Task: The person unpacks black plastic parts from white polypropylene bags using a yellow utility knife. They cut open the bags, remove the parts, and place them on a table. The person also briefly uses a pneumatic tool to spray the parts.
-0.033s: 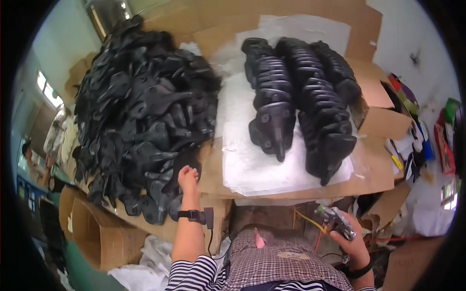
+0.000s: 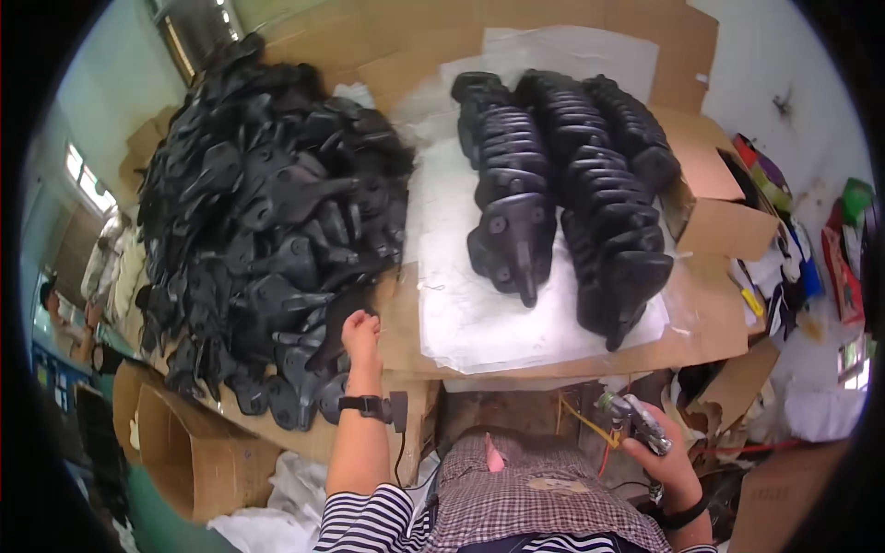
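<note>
My left hand is closed at the near right edge of a big heap of black molded parts. Its curled fingers grip a dark, smooth black part, most of which blends into the heap. Low on the right, in front of the table, my right hand is wrapped round a silver metal spray gun with a yellow hose by it. Rows of the same black parts, stacked closely one on another, lie on white sheets on the table.
Brown cardboard covers the table. An open carton stands at the lower left, beside white cloth or plastic. Another carton and a jumble of bags are at the right. A person is at the far left.
My left hand has shifted slightly up and to the right at the heap's edge. The view has moved a little; my right hand keeps hold of the spray gun.
</note>
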The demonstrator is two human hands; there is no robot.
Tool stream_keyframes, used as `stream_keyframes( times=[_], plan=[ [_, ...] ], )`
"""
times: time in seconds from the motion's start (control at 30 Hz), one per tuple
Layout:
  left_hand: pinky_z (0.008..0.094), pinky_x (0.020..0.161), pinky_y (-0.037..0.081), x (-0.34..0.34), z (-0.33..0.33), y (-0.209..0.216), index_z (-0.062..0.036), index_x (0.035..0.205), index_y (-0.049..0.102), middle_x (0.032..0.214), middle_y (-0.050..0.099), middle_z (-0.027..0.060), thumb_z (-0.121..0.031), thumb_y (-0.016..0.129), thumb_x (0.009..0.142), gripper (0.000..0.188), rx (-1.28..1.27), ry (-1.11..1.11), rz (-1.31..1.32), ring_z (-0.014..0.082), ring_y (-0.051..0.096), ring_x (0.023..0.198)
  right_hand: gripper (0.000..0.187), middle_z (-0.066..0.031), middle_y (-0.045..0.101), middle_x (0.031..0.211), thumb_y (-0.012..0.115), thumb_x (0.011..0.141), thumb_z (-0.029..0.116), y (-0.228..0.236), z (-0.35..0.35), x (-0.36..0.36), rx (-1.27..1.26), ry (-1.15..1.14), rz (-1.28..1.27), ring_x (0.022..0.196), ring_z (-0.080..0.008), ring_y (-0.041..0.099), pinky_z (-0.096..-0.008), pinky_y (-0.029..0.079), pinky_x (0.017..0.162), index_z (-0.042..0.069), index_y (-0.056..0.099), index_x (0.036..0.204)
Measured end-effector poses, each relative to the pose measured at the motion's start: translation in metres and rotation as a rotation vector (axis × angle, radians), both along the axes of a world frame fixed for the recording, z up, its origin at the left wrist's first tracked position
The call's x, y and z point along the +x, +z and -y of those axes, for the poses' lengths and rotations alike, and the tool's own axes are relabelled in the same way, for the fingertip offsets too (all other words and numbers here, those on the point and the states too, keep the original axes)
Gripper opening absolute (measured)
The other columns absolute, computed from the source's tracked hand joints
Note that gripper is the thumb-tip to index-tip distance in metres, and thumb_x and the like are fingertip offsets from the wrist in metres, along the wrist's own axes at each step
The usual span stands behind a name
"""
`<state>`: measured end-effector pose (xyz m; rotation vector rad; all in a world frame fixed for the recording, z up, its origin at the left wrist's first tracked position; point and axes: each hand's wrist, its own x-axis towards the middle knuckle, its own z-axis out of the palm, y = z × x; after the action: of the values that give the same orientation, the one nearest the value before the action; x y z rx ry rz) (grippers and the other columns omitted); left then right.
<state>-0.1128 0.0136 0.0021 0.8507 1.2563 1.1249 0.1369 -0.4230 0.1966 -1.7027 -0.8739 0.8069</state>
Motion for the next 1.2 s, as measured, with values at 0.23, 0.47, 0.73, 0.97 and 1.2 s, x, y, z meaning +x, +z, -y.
stream_keyframes(
  times=[0.23, 0.47, 0.73, 0.97, 1.2],
  plan=[
    [0.0224, 0.058, 0.043, 0.153, -0.015, 0.004, 0.0011, 0.116, 0.051, 0.093, 0.058, 0.0061, -0.001, 0.062, 0.075, 0.043, 0.094, -0.462, -0.143, 0.0117, 0.056, 0.070, 0.061, -0.0105, 0.060, 0.094, 0.072, 0.076, 0.018, 0.033, 0.022, -0.009, 0.279, -0.267, -0.016, 0.080, -0.0163, 0.059, -0.0292, 0.048, 0.070, -0.002, 0.045, 0.126],
    [0.0301, 0.077, 0.048, 0.255, -0.016, 0.027, 0.0016, 0.112, 0.054, 0.101, 0.061, 0.0095, 0.004, 0.060, 0.072, 0.041, 0.075, -0.448, 0.169, 0.0201, 0.060, 0.083, 0.055, -0.0062, 0.063, 0.083, 0.070, 0.075, 0.011, 0.011, 0.043, -0.005, 0.026, -0.149, -0.012, 0.073, -0.0111, 0.059, -0.0263, 0.048, 0.067, -0.004, 0.048, 0.123],
    [0.0336, 0.085, 0.047, 0.182, -0.023, 0.108, 0.0022, 0.094, 0.059, 0.092, 0.063, 0.0110, 0.010, 0.050, 0.066, 0.031, 0.190, -0.462, 0.724, 0.0230, 0.060, 0.088, 0.059, -0.0099, 0.061, 0.085, 0.072, 0.076, 0.019, 0.033, 0.005, 0.005, 0.374, -0.361, -0.105, 0.074, -0.0167, 0.059, -0.0301, 0.049, 0.069, -0.002, 0.046, 0.125],
    [0.0375, 0.091, 0.044, 0.178, -0.037, 0.075, -0.0027, 0.089, 0.060, 0.096, 0.063, 0.0093, 0.008, 0.046, 0.064, 0.030, 0.094, -0.555, 0.716, 0.0254, 0.059, 0.094, 0.055, -0.0098, 0.064, 0.085, 0.070, 0.075, 0.013, 0.013, 0.038, 0.010, 0.069, -0.223, -0.012, 0.075, -0.0154, 0.061, -0.0299, 0.050, 0.068, -0.003, 0.047, 0.123],
    [0.0279, 0.074, 0.045, 0.271, 0.003, 0.029, -0.0003, 0.093, 0.058, 0.085, 0.061, 0.0043, -0.002, 0.070, 0.063, 0.032, 0.249, -0.790, -0.268, 0.0166, 0.057, 0.077, 0.055, -0.0071, 0.064, 0.086, 0.071, 0.074, 0.014, 0.030, 0.113, -0.019, -0.054, -0.415, -0.069, 0.076, -0.0127, 0.061, -0.0278, 0.049, 0.071, -0.002, 0.049, 0.121]
  ],
)
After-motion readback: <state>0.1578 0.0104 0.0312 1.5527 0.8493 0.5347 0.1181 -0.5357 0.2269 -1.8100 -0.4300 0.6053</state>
